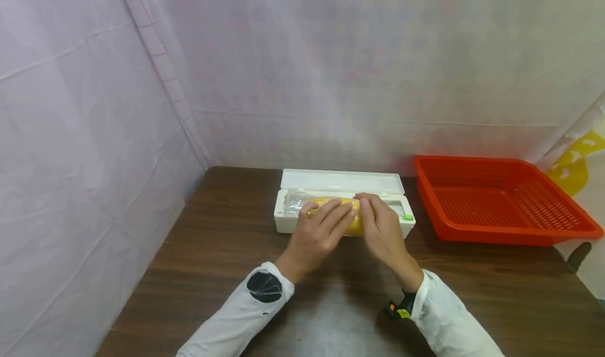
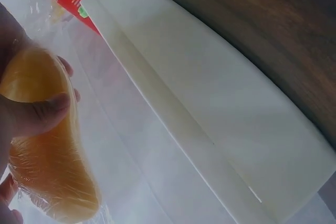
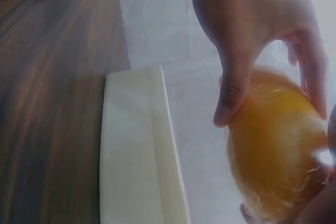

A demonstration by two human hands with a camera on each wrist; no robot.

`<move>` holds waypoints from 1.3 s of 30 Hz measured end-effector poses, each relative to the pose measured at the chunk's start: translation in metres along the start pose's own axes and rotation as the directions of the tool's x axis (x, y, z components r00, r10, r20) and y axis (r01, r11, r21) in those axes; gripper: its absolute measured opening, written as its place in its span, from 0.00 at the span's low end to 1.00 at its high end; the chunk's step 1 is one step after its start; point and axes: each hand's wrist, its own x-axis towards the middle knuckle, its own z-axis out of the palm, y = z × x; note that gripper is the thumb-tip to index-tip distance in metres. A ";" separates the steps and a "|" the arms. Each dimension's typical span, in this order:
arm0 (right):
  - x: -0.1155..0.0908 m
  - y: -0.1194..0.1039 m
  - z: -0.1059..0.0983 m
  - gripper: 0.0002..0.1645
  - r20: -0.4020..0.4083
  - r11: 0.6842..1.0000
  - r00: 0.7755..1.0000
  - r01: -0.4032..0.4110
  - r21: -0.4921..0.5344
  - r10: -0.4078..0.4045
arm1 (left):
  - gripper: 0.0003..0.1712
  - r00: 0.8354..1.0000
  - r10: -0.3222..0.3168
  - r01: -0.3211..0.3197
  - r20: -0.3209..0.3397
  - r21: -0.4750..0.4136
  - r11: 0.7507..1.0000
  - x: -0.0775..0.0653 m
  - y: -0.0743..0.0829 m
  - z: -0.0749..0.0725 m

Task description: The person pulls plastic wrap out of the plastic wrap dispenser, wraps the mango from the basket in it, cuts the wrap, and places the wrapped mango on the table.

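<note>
A long, smooth yellow fruit (image 1: 354, 226), shaped like a mango, is wrapped in clear cling film. My left hand (image 1: 317, 236) holds its left part; in the left wrist view the thumb (image 2: 44, 115) lies across the film. At the other end my right hand (image 1: 382, 231) grips the fruit between thumb (image 3: 231, 95) and fingers. Just behind and below the fruit is a white cling film box (image 1: 289, 224), its lid (image 1: 342, 181) tipped back. Loose clear film (image 1: 294, 202) shows at the box's left, and a green slider (image 1: 408, 217) at its right end.
A red plastic basket (image 1: 496, 237) with a perforated bottom stands right of the box. The brown wood-grain table (image 1: 198, 273) extends in front, and white fabric sheets (image 1: 331, 73) hang behind and to the left. A yellow pattern (image 1: 574, 160) shows at far right.
</note>
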 end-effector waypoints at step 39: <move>-0.003 -0.010 0.017 0.20 0.185 0.258 0.710 -0.467 0.846 0.679 | 0.15 0.977 -0.039 0.037 -0.210 -0.015 0.999 -0.006 0.014 0.007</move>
